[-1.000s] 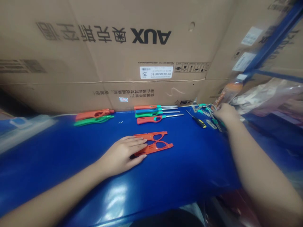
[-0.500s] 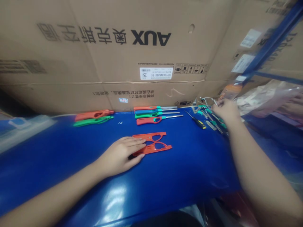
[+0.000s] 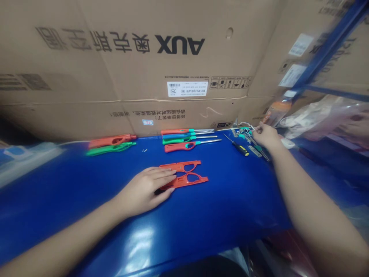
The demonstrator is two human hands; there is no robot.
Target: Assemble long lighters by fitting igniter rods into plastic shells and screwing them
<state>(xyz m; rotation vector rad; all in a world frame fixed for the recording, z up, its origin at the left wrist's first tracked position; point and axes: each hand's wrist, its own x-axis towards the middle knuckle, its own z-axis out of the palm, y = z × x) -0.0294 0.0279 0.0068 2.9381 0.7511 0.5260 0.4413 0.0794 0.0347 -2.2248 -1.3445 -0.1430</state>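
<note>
My left hand lies flat, fingers stretched out, on the near ends of two orange lighter shell halves on the blue table. My right hand reaches to the far right of the table, its fingers pinched on small green-and-metal lighter parts in a loose pile there. A yellow-and-black screwdriver lies just left of that pile. Several assembled long lighters, orange, blue and green, lie in a row at the back.
An orange and a green lighter shell lie at the back left. Big AUX cardboard boxes wall the far side. Clear plastic bags and a blue rack post stand at the right. A pale tray sits left.
My right hand has lifted slightly and shifted left and back over the parts pile, picking at it. My left hand has stayed on the orange shell halves.
</note>
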